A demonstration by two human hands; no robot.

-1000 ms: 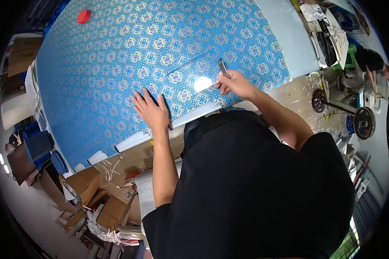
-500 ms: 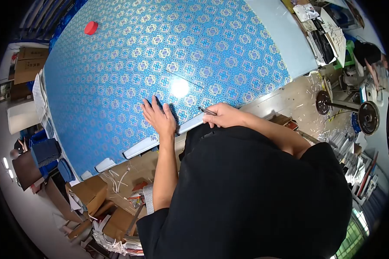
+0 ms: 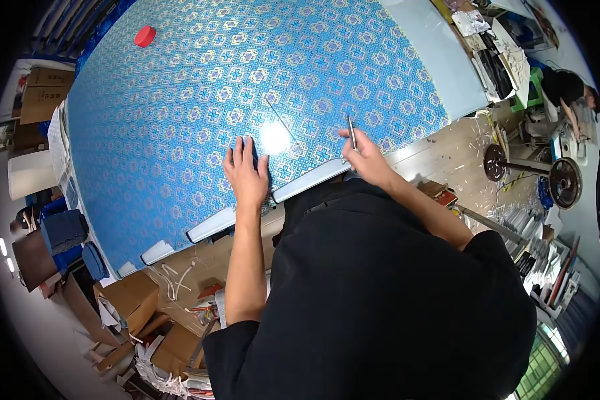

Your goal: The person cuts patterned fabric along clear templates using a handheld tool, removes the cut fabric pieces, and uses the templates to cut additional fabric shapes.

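Note:
Blue patterned fabric (image 3: 200, 93), with repeating pale cross-shaped motifs, lies spread over a large table. My left hand (image 3: 247, 178) rests on it near the front edge, palm down and fingers extended. To its right, my right hand (image 3: 365, 160) grips a slim pen-like tool (image 3: 351, 133) with its tip pointing away from me over the fabric. Whether this is a pen or a blade, I cannot tell. A thin dark line (image 3: 279, 118) shows beside a bright light reflection between the hands; its nature is unclear.
A red round object (image 3: 145, 37) sits on the fabric at far left. Cardboard boxes (image 3: 130, 300) stand below on the left. At right are a black round-based stand (image 3: 565, 183), piled papers (image 3: 513, 243) and a person (image 3: 567, 93) in dark clothing.
My right hand has moved away from the table's front edge, further right and over the fabric, turning the tool to point away. My left hand stays flat, slightly shifted. The dark line appears at a steeper angle.

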